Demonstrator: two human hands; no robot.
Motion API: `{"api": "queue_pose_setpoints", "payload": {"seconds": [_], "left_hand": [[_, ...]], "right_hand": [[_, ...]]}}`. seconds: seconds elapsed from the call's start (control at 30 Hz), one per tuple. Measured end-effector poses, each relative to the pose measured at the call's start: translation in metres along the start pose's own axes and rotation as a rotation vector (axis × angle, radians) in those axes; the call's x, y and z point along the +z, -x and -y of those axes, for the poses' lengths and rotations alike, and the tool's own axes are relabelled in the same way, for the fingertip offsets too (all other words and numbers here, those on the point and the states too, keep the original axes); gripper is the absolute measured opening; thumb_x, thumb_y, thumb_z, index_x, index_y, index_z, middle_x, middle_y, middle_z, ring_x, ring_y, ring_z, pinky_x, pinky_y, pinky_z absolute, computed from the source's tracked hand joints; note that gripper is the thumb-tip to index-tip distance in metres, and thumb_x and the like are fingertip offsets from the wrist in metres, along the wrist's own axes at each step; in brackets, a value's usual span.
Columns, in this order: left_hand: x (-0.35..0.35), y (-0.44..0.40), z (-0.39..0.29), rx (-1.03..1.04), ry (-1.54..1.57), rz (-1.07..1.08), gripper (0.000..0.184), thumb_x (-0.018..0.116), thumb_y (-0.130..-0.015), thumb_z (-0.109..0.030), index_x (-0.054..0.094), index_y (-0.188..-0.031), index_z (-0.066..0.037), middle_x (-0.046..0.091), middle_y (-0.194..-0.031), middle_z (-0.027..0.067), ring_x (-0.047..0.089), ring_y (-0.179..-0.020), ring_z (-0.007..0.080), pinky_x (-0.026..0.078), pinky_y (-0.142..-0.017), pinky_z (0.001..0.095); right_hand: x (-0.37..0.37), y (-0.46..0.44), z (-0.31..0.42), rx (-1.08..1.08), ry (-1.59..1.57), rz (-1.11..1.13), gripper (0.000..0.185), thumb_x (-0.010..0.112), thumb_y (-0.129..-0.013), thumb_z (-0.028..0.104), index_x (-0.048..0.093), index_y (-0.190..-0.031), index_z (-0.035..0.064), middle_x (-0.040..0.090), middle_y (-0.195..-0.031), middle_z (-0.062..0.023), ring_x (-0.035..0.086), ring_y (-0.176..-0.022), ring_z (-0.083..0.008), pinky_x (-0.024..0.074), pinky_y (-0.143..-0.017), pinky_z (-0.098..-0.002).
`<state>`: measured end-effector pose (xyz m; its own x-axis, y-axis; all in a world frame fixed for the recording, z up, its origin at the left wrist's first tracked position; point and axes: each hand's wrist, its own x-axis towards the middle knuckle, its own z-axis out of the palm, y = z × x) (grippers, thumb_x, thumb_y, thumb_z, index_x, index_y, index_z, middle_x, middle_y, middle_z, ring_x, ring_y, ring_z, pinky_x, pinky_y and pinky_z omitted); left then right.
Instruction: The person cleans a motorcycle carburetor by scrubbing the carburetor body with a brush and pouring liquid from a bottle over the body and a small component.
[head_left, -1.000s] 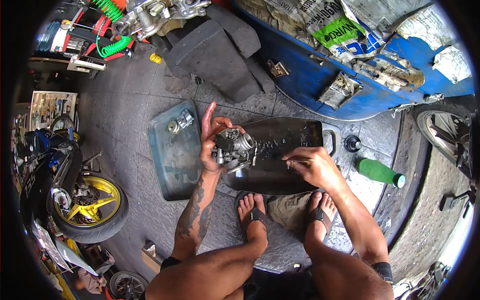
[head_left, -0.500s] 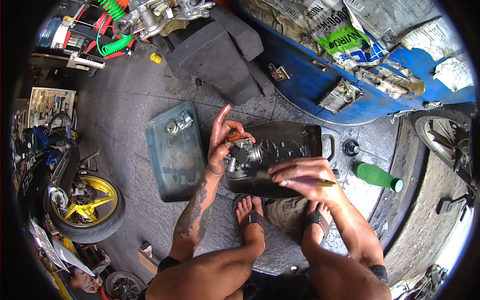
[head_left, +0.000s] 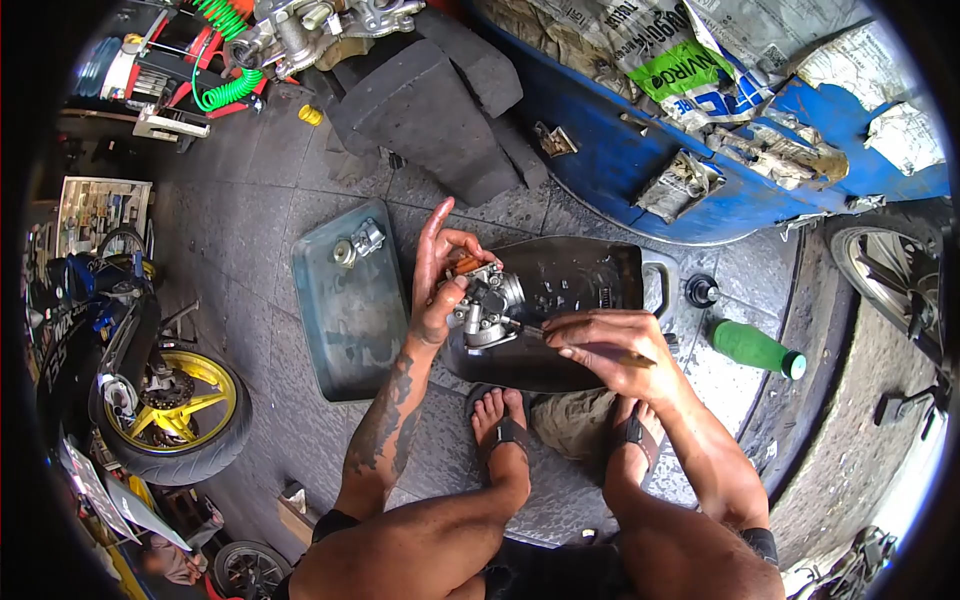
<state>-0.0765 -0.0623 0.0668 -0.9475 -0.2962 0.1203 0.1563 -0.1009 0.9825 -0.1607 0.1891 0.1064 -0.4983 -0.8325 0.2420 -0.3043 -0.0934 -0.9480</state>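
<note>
- I see the carburetor point(head_left: 488, 307) above the near-left part of the dark tray point(head_left: 615, 262), in the left hand point(head_left: 440, 290).
- The left hand pinches it by the side between thumb and curled fingers, its index finger stretched out and away.
- The right hand point(head_left: 610, 350) has its fingers drawn together around a slim tool point(head_left: 632, 356); the tool's far end meets the carburetor's lower edge, though I cannot tell whether they touch.
- Small bits point(head_left: 563, 300) show in the dark tray, too small for me to name.
- Left of it, the blue-grey tray point(head_left: 350, 345) holds metal parts point(head_left: 358, 244) near its far end.
- Right of the dark tray I have a black round part point(head_left: 702, 291) and, near that, a green bottle point(head_left: 748, 344).
- Between the feet point(head_left: 498, 418) sits a crumpled cloth point(head_left: 572, 424).
- Beyond the trays are dark blocks point(head_left: 430, 125) and a blue tub point(head_left: 610, 180).
</note>
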Motion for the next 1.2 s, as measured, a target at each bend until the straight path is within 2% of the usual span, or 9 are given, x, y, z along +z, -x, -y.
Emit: {"api": "queue_pose_setpoints", "payload": {"seconds": [0.17,0.33,0.4,0.53,0.63,0.77,0.8,1.03,1.2], "left_hand": [[-0.001,0.001,0.002,-0.034,0.158,0.003,0.095,0.065,-0.08,-0.037,0.017,-0.153,-0.001,0.052,-0.103,0.0097,0.063,-0.096,0.0232,0.054,-0.093,0.0432],[-0.006,0.001,0.001,-0.005,0.122,-0.011,0.096,0.065,-0.08,-0.039,0.015,-0.154,-0.003,0.052,-0.103,0.0096,0.065,-0.097,0.0269,0.055,-0.089,0.0435],[-0.006,0.001,-0.001,-0.019,0.109,-0.036,0.099,0.065,-0.079,-0.04,0.013,-0.154,-0.004,0.051,-0.103,0.0097,0.065,-0.096,0.0289,0.055,-0.089,0.0441],[-0.008,0.003,0.007,0.029,0.13,0.002,0.093,0.065,-0.082,-0.036,0.017,-0.153,-0.003,0.052,-0.107,0.0095,0.065,-0.099,0.026,0.053,-0.093,0.0431],[-0.011,0.008,0.009,-0.004,0.122,-0.008,0.093,0.065,-0.081,-0.036,0.017,-0.153,-0.003,0.052,-0.106,0.0096,0.064,-0.099,0.0257,0.053,-0.093,0.0431],[-0.013,0.008,0.013,-0.026,0.084,-0.014,0.093,0.064,-0.079,-0.033,0.017,-0.153,-0.002,0.052,-0.104,0.0096,0.064,-0.097,0.0242,0.052,-0.093,0.0429],[-0.01,0.007,0.01,-0.046,0.067,-0.018,0.092,0.062,-0.078,-0.031,0.017,-0.154,-0.002,0.053,-0.103,0.0096,0.064,-0.095,0.023,0.052,-0.094,0.0421],[-0.009,0.008,0.014,-0.098,-0.122,-0.008,0.091,0.063,-0.079,-0.032,0.02,-0.154,-0.004,0.052,-0.103,0.0086,0.061,-0.095,0.0189,0.048,-0.092,0.0355],[-0.006,0.008,0.014,-0.103,-0.104,-0.043,0.093,0.063,-0.077,-0.03,0.02,-0.155,-0.004,0.053,-0.101,0.0076,0.058,-0.094,0.0161,0.045,-0.09,0.0315]], "right_hand": [[-0.001,-0.003,0.006,-0.041,-0.056,-0.004,0.016,0.071,-0.084,0.003,0.072,-0.1,0.0031,0.073,-0.105,-0.0117,0.071,-0.096,-0.0281,0.057,-0.084,-0.035],[-0.006,0.006,-0.028,0.081,0.118,0.042,0.019,0.069,-0.082,0.001,0.072,-0.101,0.0023,0.073,-0.104,-0.0122,0.07,-0.095,-0.0312,0.0567,-0.083,-0.0364],[-0.005,0.011,-0.044,0.334,0.227,0.1,0.021,0.07,-0.081,0.002,0.071,-0.102,0.0013,0.072,-0.102,-0.0138,0.07,-0.091,-0.0328,0.0567,-0.082,-0.0367],[0.0,0.013,-0.052,0.281,0.331,0.117,0.02,0.07,-0.082,0.003,0.071,-0.101,0.0007,0.072,-0.099,-0.0151,0.071,-0.088,-0.0323,0.0567,-0.079,-0.0364],[-0.008,0.007,-0.025,0.427,-0.042,-0.101,0.012,0.07,-0.084,0.003,0.072,-0.095,-0.0013,0.074,-0.096,-0.0141,0.073,-0.088,-0.0267,0.0574,-0.08,-0.0337],[-0.016,0.003,0.003,-0.047,-0.137,-0.065,0.013,0.072,-0.081,0.004,0.073,-0.093,-0.0015,0.074,-0.096,-0.0166,0.073,-0.092,-0.0299,0.0592,-0.081,-0.0362],[-0.013,-0.001,0.009,-0.098,-0.123,-0.055,0.015,0.073,-0.08,0.003,0.072,-0.094,-0.0024,0.073,-0.098,-0.017,0.072,-0.094,-0.03,0.0587,-0.082,-0.0361],[-0.005,-0.001,-0.005,0.024,0.046,0.026,0.018,0.071,-0.08,0.002,0.073,-0.098,0.0019,0.073,-0.105,-0.0135,0.071,-0.098,-0.0287,0.0569,-0.084,-0.0354],[0.002,-0.002,-0.007,0.041,-0.013,0.029,0.017,0.071,-0.081,0.002,0.072,-0.099,0.0017,0.073,-0.105,-0.0114,0.071,-0.097,-0.0296,0.0567,-0.085,-0.0364]]}}
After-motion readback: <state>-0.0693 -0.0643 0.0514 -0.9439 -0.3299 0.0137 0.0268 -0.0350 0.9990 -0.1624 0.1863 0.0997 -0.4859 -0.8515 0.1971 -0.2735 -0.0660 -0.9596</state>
